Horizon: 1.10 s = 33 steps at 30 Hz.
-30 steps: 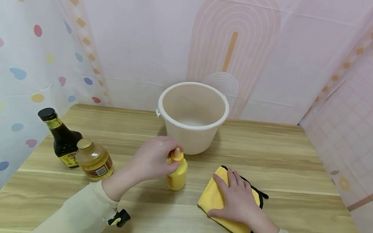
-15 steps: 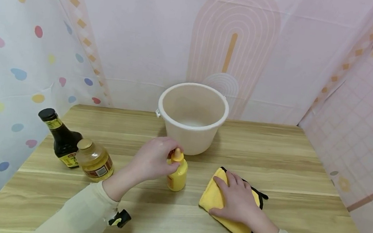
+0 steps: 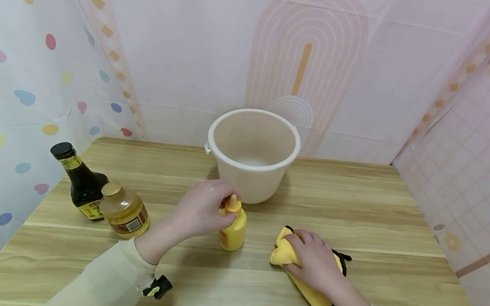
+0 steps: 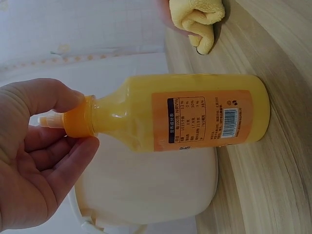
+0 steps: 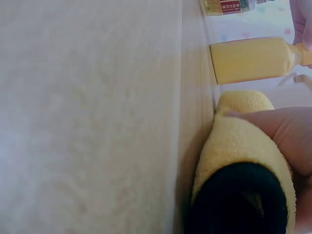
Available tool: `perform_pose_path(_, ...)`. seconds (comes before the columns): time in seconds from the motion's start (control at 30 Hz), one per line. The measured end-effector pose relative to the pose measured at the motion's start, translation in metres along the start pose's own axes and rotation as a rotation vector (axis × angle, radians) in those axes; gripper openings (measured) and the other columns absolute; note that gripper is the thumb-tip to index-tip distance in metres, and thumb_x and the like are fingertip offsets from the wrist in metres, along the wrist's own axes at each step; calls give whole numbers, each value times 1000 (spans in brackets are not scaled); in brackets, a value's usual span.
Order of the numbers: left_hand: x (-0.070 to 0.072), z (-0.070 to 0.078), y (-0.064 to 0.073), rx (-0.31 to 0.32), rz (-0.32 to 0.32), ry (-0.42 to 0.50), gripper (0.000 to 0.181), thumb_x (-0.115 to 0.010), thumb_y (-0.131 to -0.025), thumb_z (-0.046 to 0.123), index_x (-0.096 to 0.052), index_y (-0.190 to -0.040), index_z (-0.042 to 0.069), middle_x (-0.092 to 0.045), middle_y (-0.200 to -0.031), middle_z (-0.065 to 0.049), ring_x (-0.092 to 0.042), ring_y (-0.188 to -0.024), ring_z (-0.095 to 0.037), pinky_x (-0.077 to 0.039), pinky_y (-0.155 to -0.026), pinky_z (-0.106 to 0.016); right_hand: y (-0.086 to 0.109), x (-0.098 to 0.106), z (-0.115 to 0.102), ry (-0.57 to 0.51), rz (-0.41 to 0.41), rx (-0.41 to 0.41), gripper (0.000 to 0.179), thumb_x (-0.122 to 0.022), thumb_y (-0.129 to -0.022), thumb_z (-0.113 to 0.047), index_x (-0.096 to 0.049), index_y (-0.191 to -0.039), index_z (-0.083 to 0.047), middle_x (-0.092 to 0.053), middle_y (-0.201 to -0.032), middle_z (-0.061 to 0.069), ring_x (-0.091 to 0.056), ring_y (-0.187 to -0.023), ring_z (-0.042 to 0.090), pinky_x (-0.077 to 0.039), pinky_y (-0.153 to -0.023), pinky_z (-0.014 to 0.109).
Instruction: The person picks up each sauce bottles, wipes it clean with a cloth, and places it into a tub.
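Observation:
A yellow squeeze bottle [image 3: 233,234] with an orange nozzle cap [image 4: 80,117] stands upright on the table, just in front of the bucket. My left hand [image 3: 204,209] pinches that cap between thumb and fingers. To the right lies a yellow cloth [image 3: 308,292] with black edging. The right hand [image 3: 316,262] grips the cloth, its fingers curled over the far left part, which bunches up beneath them. In the right wrist view the thumb presses into the folded cloth [image 5: 239,141]. The fingertips under the cloth are hidden.
A cream bucket [image 3: 251,166] stands at the back middle. On the left are a dark sauce bottle [image 3: 86,186] and, touching or close to it, a gold-capped jar of amber liquid [image 3: 126,213]. Printed curtains hang behind and beside the wooden table [image 3: 357,194].
My right hand's fingers have drawn inward, gathering the cloth's left part into a bunch. The left hand and the squeeze bottle have stayed in place.

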<state>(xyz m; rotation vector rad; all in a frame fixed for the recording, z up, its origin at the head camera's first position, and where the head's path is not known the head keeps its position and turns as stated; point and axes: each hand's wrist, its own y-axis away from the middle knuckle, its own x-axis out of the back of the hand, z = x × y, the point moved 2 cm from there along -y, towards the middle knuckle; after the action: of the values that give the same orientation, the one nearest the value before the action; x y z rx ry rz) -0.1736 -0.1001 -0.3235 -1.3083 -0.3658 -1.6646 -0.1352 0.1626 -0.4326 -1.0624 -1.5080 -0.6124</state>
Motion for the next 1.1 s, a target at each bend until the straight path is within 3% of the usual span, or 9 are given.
perform_pose_path(0.23,0,0,0,-10,1,-7,20,-81,-74,11,-69,-90,7,-58,-78,3,-51,-71,-13,-45,-63,-28,-1,3,4,-25,101,15,46,-85,-78,-18,-62,-117,-6,-66,-111,14,-64,-100,35,-54,-78,53)
perform_pose_path(0.37,0,1,0,-18,6,-7,21,-81,-74,10,-69,-89,6,-58,-78,3,-51,-71,-13,-45,-63,-28,-1,5,6,-85,151,28,52,-86,-77,-18,-62,-122,-8,-66,-115,13,-65,-100,32,-55,-78,49)
perform_pose_path(0.57,0,2,0,-19,6,-3,21,-81,-74,9,-69,-90,6,-59,-79,2,-51,-72,-14,-45,-64,-28,-3,9,5,-111,281,142,69,-89,-71,-14,-61,-133,-19,-67,-121,6,-66,-104,27,-56,-82,45)
perform_pose_path(0.73,0,1,0,-26,9,-8,21,-81,-73,9,-69,-89,6,-58,-78,2,-51,-71,-13,-45,-63,-27,-5,15,2,-94,374,275,76,-89,-69,-8,-59,-137,-20,-67,-123,4,-66,-104,25,-56,-82,42)
perform_pose_path(0.97,0,1,0,-23,11,-13,21,-81,-74,10,-68,-89,6,-58,-78,3,-51,-71,-14,-44,-62,-27,-9,24,-6,-86,439,357,80,-82,-73,4,-50,-145,-11,-62,-124,10,-64,-104,29,-55,-84,43)
perform_pose_path(1.1,0,1,0,-23,10,-11,21,-82,-74,10,-68,-89,7,-58,-78,3,-51,-71,-14,-45,-63,-28,-13,27,-10,-156,510,382,45,-65,-98,-20,-55,-141,-10,-63,-121,9,-64,-104,29,-54,-87,40)
